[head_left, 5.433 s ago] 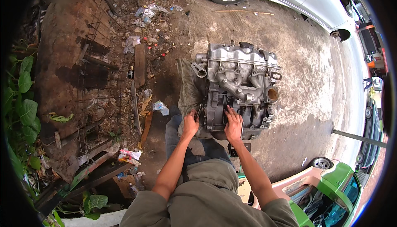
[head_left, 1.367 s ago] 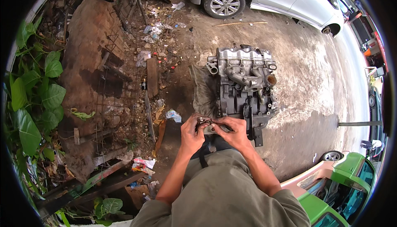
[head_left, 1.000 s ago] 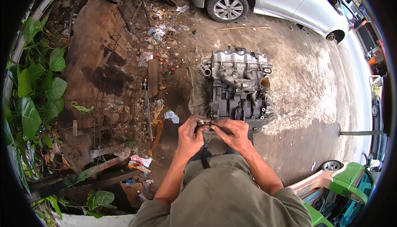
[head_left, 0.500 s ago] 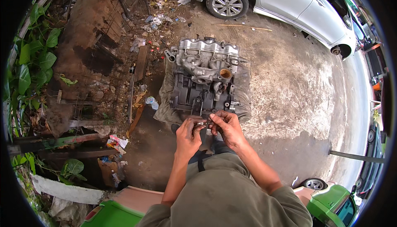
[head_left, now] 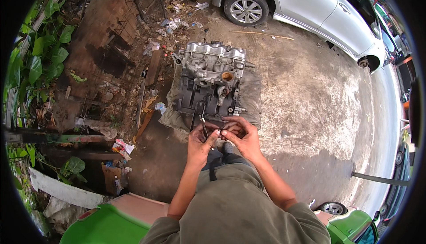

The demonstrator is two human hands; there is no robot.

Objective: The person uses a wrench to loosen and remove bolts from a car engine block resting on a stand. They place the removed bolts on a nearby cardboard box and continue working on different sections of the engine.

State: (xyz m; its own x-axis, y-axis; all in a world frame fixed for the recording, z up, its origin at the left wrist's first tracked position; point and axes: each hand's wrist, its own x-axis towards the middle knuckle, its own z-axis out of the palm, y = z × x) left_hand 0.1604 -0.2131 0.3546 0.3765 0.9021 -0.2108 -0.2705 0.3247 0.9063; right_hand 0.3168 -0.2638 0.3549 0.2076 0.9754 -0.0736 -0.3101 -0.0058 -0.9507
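Close together in front of my body, both hands are held near the lower end of a car engine [head_left: 208,79]. My left hand [head_left: 199,145] is closed round a slim metal tool [head_left: 203,126], whose shiny end sticks up past the fingers; its exact kind is unclear. My right hand [head_left: 245,142] has thumb and fingers pinched together, its thumb tip almost meeting the left thumb. A small dark thing seems to sit between the thumbs, too small to name. The engine has a silver top and manifold over a dark block.
Beneath the engine lies a grey cloth [head_left: 250,88] on the concrete. A silver car [head_left: 306,4] stands far right, and a green car [head_left: 106,224] is behind me. Rubbish, a wooden plank [head_left: 154,67] and leafy plants [head_left: 57,57] line the left. A thin stick [head_left: 262,34] lies beyond the engine.
The slim metal tool now stands upright out of my left hand, where earlier it lay mostly within the fingers. My hands' grip has shifted, and the engine appears slightly further left in view.
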